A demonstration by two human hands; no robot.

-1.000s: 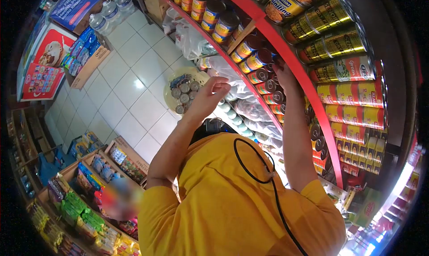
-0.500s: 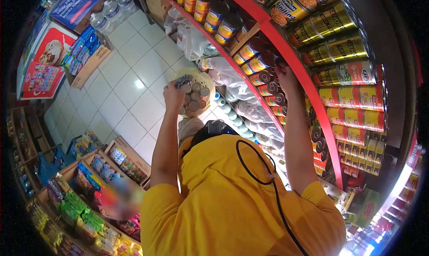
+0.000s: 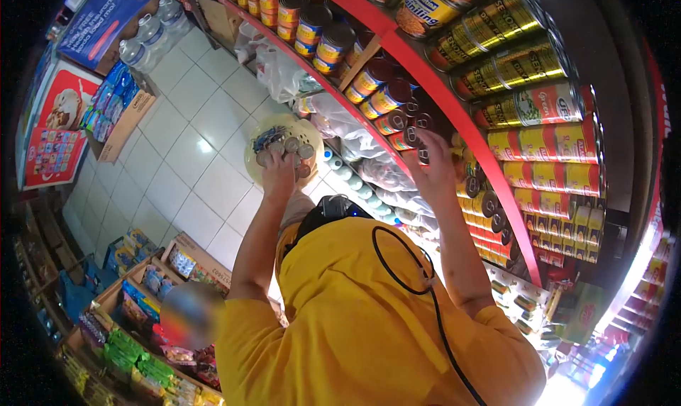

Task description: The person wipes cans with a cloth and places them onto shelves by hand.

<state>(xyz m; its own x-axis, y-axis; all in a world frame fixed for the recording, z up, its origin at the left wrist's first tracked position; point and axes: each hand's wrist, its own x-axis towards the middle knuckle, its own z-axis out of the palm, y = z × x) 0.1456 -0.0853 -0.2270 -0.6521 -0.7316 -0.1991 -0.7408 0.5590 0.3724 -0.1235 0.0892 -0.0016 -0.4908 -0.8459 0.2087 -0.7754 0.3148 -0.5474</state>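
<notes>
My left hand [image 3: 281,175] is down in a pale round basket [image 3: 250,148] on the left, its fingers bent onto a can among several cans [image 3: 306,151] and small dark packs [image 3: 270,136]. At the red-edged shelf, my right hand [image 3: 438,170] has its thumb and fingers around a small can [image 3: 423,155] at the end of a row. Next to it stand more small cans with dark lids [image 3: 391,123]. The fingertips of my left hand are partly hidden by the hand itself.
Large cans [image 3: 507,37] line the upper shelf, behind a red edge [image 3: 489,158]. Plastic bags [image 3: 279,69] and bottles [image 3: 351,182] sit below it. Snack boxes [image 3: 135,349] stand at lower left, water bottles [image 3: 150,37] at upper left, on a tiled floor [image 3: 177,151].
My right hand has come back from deeper in the shelf to the front cans. My left hand has shifted from the basket's edge onto the cans inside. The view has turned slightly.
</notes>
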